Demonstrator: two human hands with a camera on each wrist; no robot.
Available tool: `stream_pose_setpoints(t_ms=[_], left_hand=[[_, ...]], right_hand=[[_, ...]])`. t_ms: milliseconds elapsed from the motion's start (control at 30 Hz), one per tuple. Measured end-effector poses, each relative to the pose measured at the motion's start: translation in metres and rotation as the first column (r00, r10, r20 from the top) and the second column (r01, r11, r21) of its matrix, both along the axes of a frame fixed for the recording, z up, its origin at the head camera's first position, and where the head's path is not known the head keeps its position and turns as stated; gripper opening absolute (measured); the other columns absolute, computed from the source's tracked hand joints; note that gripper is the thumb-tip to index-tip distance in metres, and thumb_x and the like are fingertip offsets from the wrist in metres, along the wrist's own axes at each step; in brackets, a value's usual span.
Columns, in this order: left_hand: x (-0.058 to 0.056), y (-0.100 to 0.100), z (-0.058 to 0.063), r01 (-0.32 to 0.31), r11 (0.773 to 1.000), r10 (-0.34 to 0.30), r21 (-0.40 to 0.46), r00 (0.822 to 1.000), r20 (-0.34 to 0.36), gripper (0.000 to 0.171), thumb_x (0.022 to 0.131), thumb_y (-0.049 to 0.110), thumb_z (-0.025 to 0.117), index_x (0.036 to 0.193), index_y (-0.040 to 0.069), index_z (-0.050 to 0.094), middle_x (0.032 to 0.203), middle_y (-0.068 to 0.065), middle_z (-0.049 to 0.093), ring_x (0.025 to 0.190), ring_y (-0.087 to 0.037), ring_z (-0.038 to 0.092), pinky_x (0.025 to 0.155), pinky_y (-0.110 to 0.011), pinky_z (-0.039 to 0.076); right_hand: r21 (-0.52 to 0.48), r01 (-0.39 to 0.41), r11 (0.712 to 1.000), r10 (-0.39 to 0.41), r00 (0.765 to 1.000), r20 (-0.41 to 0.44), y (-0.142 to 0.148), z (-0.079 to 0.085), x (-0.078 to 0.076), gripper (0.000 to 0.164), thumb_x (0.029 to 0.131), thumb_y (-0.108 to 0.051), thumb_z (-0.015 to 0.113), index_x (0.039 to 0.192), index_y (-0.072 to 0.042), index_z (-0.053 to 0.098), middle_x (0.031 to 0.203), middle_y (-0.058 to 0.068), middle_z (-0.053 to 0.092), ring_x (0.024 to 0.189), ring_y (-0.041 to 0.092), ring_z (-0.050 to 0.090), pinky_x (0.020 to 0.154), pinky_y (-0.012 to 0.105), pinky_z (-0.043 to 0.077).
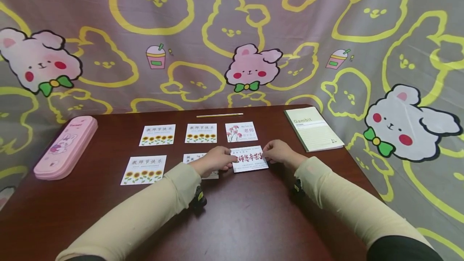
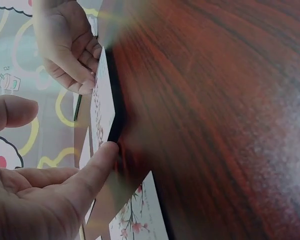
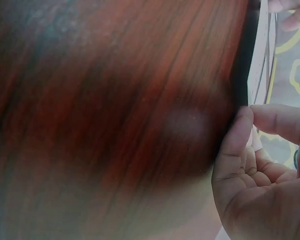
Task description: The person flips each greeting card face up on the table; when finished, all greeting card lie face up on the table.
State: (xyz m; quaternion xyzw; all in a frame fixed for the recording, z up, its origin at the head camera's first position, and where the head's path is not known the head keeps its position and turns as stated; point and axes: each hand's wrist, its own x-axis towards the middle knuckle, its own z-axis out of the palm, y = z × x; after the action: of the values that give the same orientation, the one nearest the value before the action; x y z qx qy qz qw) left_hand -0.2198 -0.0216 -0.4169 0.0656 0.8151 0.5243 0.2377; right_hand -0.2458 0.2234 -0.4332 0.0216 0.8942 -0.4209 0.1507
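A white greeting card with red Chinese lettering [image 1: 250, 159] lies between both hands in the head view. My right hand [image 1: 279, 152] pinches its right edge with thumb and forefinger, close over the table. At the opposite side, my left hand [image 1: 214, 160] touches the card's edge with one fingertip [image 2: 109, 150]; another finger [image 2: 17, 111] stands apart from it. Partly covered by the left hand is a card with red blossoms [image 2: 137, 220]. Just behind the lettered card sits a card with pink carnations [image 1: 241, 133].
Sunflower cards lie at the back left [image 1: 157, 130], back middle [image 1: 201, 129] and front left [image 1: 143, 166]. A pencil [image 1: 219, 115] lies behind them. On the far left is a pink pencil case [image 1: 66, 148]; a notebook [image 1: 315, 130] lies right. A patterned curtain [image 1: 195, 51] hangs behind the table.
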Motion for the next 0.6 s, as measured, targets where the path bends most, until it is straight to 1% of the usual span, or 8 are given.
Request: stream_pose_setpoints(t_ms=[100, 233, 300, 367, 467, 533, 600], left_hand=[[0.0, 0.001, 0.001, -0.006, 1.0, 0.006, 0.002, 1.0, 0.004, 0.053, 0.097, 0.013, 0.067, 0.138, -0.016, 0.052, 0.136, -0.024, 0.058, 0.087, -0.014, 0.064, 0.078, -0.027, 0.059], [-0.002, 0.002, 0.001, 0.002, 1.0, -0.002, 0.001, 1.0, 0.005, 0.041, 0.096, 0.012, 0.068, 0.127, -0.014, 0.06, 0.126, -0.02, 0.062, 0.088, -0.016, 0.064, 0.08, -0.029, 0.059], [-0.004, 0.002, 0.001, 0.007, 1.0, -0.007, 0.009, 1.0, 0.01, 0.039, 0.097, 0.012, 0.068, 0.125, -0.014, 0.061, 0.122, -0.018, 0.063, 0.088, -0.015, 0.064, 0.081, -0.029, 0.059], [-0.006, 0.0, 0.0, 0.009, 1.0, -0.009, 0.014, 1.0, 0.014, 0.042, 0.097, 0.012, 0.067, 0.129, -0.014, 0.06, 0.12, -0.015, 0.064, 0.086, -0.014, 0.063, 0.08, -0.027, 0.059], [-0.006, -0.008, 0.0, 0.02, 1.0, -0.02, -0.008, 1.0, -0.003, 0.049, 0.098, 0.014, 0.066, 0.138, -0.013, 0.055, 0.117, -0.015, 0.068, 0.088, -0.016, 0.067, 0.076, -0.027, 0.059], [-0.005, -0.018, 0.003, 0.034, 0.999, -0.036, -0.033, 0.999, -0.042, 0.054, 0.098, 0.016, 0.065, 0.143, -0.012, 0.052, 0.118, -0.016, 0.07, 0.091, -0.02, 0.069, 0.075, -0.03, 0.058], [-0.003, -0.031, 0.009, 0.05, 0.997, -0.057, -0.064, 0.992, -0.11, 0.055, 0.099, 0.018, 0.064, 0.145, -0.01, 0.05, 0.122, -0.018, 0.069, 0.099, -0.026, 0.069, 0.078, -0.033, 0.058]], right_hand=[[0.031, -0.003, 1.0, 0.003, 1.0, -0.008, -0.001, 0.001, 0.0, 0.007, 0.09, -0.005, 0.07, 0.089, 0.001, 0.067, 0.079, 0.007, 0.065, 0.072, 0.016, 0.062, 0.064, 0.027, 0.057], [0.056, 0.0, 0.998, 0.0, 1.0, -0.007, -0.001, 0.001, -0.001, 0.007, 0.089, -0.004, 0.07, 0.087, 0.001, 0.066, 0.077, 0.007, 0.064, 0.07, 0.015, 0.061, 0.064, 0.027, 0.058], [0.063, 0.008, 0.998, -0.008, 1.0, -0.003, -0.001, 0.001, -0.003, 0.008, 0.089, -0.004, 0.072, 0.087, 0.0, 0.065, 0.077, 0.007, 0.064, 0.07, 0.015, 0.061, 0.064, 0.027, 0.057], [0.068, 0.007, 0.998, -0.007, 1.0, -0.003, 0.0, 0.0, -0.003, 0.008, 0.089, -0.004, 0.072, 0.087, 0.0, 0.066, 0.078, 0.007, 0.064, 0.071, 0.016, 0.061, 0.064, 0.027, 0.058], [0.08, 0.003, 0.997, -0.003, 1.0, 0.0, 0.002, -0.001, -0.003, 0.009, 0.09, -0.006, 0.073, 0.09, 0.0, 0.066, 0.079, 0.008, 0.064, 0.072, 0.017, 0.061, 0.064, 0.028, 0.057], [0.097, -0.012, 0.995, 0.014, 1.0, -0.019, 0.004, 0.0, -0.003, 0.009, 0.091, -0.007, 0.072, 0.091, 0.0, 0.066, 0.078, 0.008, 0.064, 0.071, 0.017, 0.061, 0.063, 0.028, 0.056], [0.143, -0.045, 0.989, 0.056, 0.996, -0.069, 0.004, 0.005, -0.003, 0.009, 0.093, -0.009, 0.07, 0.093, -0.001, 0.066, 0.078, 0.008, 0.065, 0.07, 0.018, 0.06, 0.062, 0.028, 0.054]])
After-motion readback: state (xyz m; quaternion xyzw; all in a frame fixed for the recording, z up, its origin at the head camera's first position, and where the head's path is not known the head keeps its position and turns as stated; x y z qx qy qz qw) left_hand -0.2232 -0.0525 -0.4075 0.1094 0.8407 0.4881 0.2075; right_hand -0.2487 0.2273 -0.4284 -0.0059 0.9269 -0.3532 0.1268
